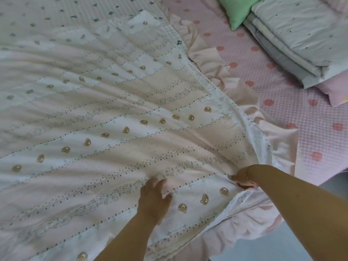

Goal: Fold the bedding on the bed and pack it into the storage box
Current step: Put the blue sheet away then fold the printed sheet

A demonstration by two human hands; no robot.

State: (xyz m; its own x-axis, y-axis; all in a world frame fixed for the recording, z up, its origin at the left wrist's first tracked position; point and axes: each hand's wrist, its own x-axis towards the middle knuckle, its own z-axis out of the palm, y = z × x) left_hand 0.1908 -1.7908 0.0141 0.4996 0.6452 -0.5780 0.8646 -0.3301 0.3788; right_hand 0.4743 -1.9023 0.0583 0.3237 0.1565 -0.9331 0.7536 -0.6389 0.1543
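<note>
A pale quilt (113, 119) printed with small bears, dots and leafy stripes lies spread over most of the bed, edged with a pink ruffle (222, 70). My left hand (154, 198) pinches a fold of the quilt near its lower right part. My right hand (243, 178) grips the quilt close to its lace-trimmed right edge, fingers buried in the cloth. Creases fan out from both hands. No storage box is in view.
A pink checked sheet with red flowers (282, 110) covers the bed's right side. A stack of folded white bedding (293, 40) lies at the top right, a green pillow (237, 10) beside it and a pink pillow (335, 87) under it. Floor (273, 247) shows at lower right.
</note>
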